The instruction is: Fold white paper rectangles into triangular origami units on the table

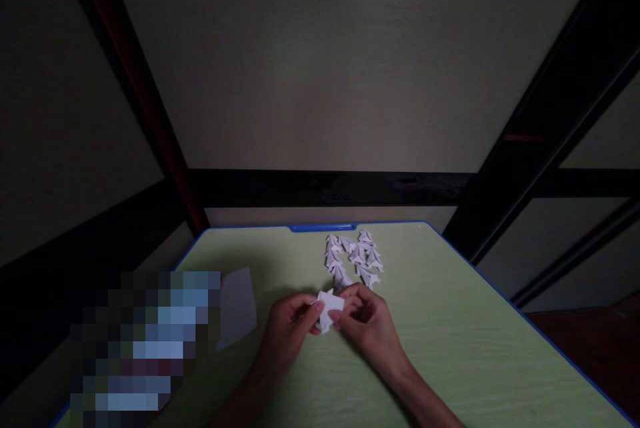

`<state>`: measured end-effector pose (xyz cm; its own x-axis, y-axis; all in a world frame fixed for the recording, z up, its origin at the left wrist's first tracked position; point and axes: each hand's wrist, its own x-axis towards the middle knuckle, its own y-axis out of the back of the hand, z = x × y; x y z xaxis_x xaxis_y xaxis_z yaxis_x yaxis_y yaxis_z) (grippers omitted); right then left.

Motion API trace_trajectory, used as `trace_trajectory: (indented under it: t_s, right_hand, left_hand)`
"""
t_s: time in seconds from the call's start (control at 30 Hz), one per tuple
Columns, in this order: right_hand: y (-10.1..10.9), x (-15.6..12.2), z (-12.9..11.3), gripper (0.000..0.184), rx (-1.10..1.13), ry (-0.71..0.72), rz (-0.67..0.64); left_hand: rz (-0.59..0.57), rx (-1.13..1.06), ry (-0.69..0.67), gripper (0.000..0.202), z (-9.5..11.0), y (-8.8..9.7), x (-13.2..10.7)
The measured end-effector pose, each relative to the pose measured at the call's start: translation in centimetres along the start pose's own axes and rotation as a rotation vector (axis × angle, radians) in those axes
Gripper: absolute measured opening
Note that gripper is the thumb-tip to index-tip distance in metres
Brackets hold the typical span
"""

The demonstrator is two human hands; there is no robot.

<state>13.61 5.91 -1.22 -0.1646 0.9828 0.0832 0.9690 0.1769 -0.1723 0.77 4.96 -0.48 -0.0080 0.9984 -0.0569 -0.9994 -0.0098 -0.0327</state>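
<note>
A small folded white paper (pixel 331 303) is held up between my two hands over the front middle of the table. My left hand (pixel 291 325) pinches its left edge, thumb on the face toward me. On the right side, my right hand (pixel 367 316) grips it with the thumb low on the paper and the fingers curled behind. Just beyond my hands, several folded white paper pieces (pixel 357 253) with pointed tips lie in a loose cluster. The lowest of these pieces sit close behind my right fingers.
The pale green table (pixel 450 335) has a blue rim and a blue-edged recess (pixel 324 228) at its far side. A flat white sheet (pixel 238 309) lies at the left, beside a pixelated object (pixel 165 341). A light wall panel (pixel 320 81) with dark beams stands behind.
</note>
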Motion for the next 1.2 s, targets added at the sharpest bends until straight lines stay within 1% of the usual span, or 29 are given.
trace_trajectory:
  t_s: [0.17,0.37,0.47,0.6,0.7,0.9,1.0,1.13,1.2]
  right_hand:
    - [-0.2,-0.2,-0.6,0.02,-0.05,-0.013,-0.006]
    - [-0.3,-0.6,-0.7,0.016,-0.129,-0.034,-0.002]
    - [-0.3,-0.8,-0.6,0.013,-0.151,-0.009,0.009]
    - [-0.4,-1.1,-0.7,0.015,-0.199,0.046,0.022]
    - [-0.4,-1.3,-0.8,0.016,-0.215,0.083,0.034]
    - [-0.3,-1.0,-0.4,0.017,-0.165,0.06,0.061]
    - [-0.3,-0.9,-0.2,0.017,-0.177,0.069,0.05]
    - [-0.3,-1.0,-0.6,0.016,-0.257,0.142,0.016]
    - [-0.3,-1.1,-0.9,0.016,-0.307,0.194,0.01]
  left_hand:
    - [-0.001,-0.008,0.047,0.014,0.3,-0.1,0.0]
    - [-0.001,-0.038,0.022,0.014,-0.4,0.0,0.2]
    - [-0.016,-0.049,0.015,0.015,-0.3,0.1,0.0]
    - [0.026,-0.04,-0.021,0.014,0.2,0.0,-0.2]
    - [0.041,-0.025,-0.031,0.016,0.2,-0.1,-0.3]
    - [-0.007,-0.066,-0.01,0.019,-0.3,0.0,0.1]
    - [0.005,-0.067,-0.004,0.019,-0.2,-0.1,0.0]
    - [0.035,-0.046,-0.017,0.017,0.1,-0.2,-0.2]
    - [0.039,-0.055,0.002,0.016,0.1,-0.1,-0.2]
